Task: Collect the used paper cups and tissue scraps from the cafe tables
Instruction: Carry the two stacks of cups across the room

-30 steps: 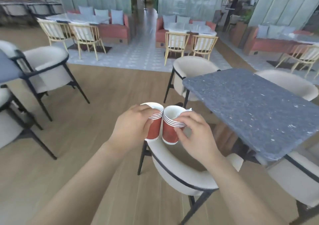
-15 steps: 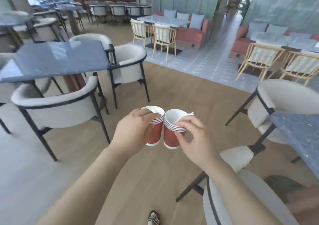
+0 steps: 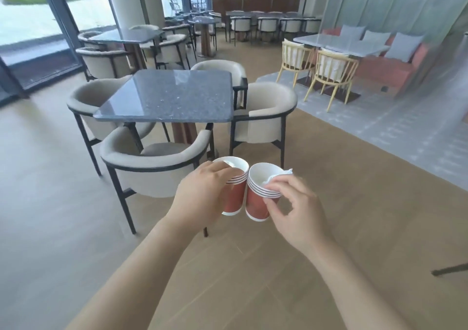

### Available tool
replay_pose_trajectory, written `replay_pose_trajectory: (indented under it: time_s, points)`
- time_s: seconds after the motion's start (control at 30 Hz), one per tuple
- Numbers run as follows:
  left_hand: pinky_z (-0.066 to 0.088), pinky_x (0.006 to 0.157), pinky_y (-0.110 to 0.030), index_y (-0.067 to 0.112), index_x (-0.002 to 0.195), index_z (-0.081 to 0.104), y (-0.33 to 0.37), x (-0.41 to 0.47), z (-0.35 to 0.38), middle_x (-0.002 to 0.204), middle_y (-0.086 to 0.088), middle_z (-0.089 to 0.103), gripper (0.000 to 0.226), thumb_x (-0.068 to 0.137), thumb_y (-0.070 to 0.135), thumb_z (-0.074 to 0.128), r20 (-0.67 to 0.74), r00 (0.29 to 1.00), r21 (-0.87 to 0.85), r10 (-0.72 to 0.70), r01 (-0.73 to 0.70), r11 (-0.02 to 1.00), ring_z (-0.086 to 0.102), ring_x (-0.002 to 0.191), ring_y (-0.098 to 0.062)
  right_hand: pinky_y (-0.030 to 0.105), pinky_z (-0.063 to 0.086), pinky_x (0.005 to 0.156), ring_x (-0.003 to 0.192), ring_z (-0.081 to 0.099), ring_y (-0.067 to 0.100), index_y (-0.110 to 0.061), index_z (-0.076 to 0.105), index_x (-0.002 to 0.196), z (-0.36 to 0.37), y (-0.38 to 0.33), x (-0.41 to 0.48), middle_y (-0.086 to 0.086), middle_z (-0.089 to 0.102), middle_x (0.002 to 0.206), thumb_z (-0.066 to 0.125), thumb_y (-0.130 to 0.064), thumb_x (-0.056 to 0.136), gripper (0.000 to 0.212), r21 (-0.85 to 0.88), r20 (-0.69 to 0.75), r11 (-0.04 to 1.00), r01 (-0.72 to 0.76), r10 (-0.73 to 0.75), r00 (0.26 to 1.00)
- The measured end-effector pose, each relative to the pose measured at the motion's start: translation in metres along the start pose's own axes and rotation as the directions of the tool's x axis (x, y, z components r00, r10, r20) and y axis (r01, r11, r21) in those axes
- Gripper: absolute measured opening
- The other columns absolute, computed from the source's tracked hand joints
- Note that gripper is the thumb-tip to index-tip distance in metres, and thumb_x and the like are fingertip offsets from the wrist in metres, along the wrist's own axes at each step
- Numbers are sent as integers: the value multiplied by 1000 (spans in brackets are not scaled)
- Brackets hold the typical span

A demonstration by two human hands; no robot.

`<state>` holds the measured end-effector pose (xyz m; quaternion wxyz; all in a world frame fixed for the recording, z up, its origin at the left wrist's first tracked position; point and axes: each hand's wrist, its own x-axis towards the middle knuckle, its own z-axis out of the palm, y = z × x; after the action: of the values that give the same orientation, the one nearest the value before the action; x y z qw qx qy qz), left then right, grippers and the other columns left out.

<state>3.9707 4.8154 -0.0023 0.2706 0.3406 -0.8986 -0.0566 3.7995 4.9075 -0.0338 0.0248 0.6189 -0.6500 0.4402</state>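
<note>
The left hand (image 3: 202, 196) is curling round the left stack (image 3: 236, 199) of cups; the right hand (image 3: 298, 215) is pinching the right stack (image 3: 254, 205) by its rim; both stacks are standing near upright, mouths up, rims touching; tissue (image 3: 278, 177) is poking out under the right fingers; the left hand is partly hiding its stack; a chair (image 3: 152, 162) and table (image 3: 167, 96) are standing beyond.
</note>
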Motion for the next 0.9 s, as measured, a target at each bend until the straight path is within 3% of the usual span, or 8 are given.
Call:
replay_pose_trajectory:
  time_s: [0.2, 0.4, 0.57, 0.67, 0.77, 0.9]
  points:
    - [50, 54, -31, 32, 106, 64, -37, 73, 36, 101, 8, 67, 44, 71, 6, 69, -19, 1000, 53, -23, 24, 998, 61, 92, -20, 5, 34, 86, 92, 55, 10, -14, 70, 90, 30, 58, 75, -2, 64, 94, 73, -4, 73, 20, 16, 33, 999, 44, -44, 998]
    - [49, 60, -37, 27, 99, 67, -80, 173, 77, 92, 3, 68, 33, 73, 6, 65, -48, 999, 47, -20, 22, 999, 58, 79, -24, 8, 36, 82, 90, 54, 12, -12, 70, 89, 63, 127, 173, 0, 64, 94, 72, -3, 73, 19, 20, 53, 997, 77, -78, 996]
    - [46, 59, -33, 20, 87, 68, -98, 266, 112, 84, 2, 67, 18, 75, 9, 62, -56, 997, -57, -52, 48, 997, 60, 69, -22, 26, 46, 82, 90, 59, 18, -11, 71, 88, 73, 187, 252, 2, 65, 94, 73, -4, 73, 17, 42, 5, 997, 66, -67, 998]
    - [48, 53, -36, 26, 94, 67, -101, 322, 140, 87, 7, 66, 22, 77, 12, 62, -42, 998, -108, -51, 46, 993, 59, 72, -18, 26, 46, 82, 88, 57, 13, -11, 71, 86, 75, 231, 290, 2, 65, 92, 75, -1, 70, 18, 54, -54, 997, 49, -46, 997]
    - [51, 59, -38, 30, 103, 67, -103, 380, 165, 96, 10, 66, 32, 80, 8, 61, 15, 999, -127, -36, 38, 991, 60, 82, -18, 27, 47, 81, 84, 58, 13, -11, 72, 86, 75, 274, 331, 2, 65, 92, 76, -1, 70, 20, 63, -65, 998, 2, 3, 998]
    - [52, 61, -39, 29, 102, 68, -113, 457, 192, 97, 8, 67, 29, 84, 8, 59, -1, 1000, -110, -6, 6, 994, 60, 83, -22, 25, 46, 80, 87, 60, 18, -12, 71, 89, 76, 333, 392, 2, 65, 93, 75, -3, 71, 21, 61, -50, 997, 39, -36, 998]
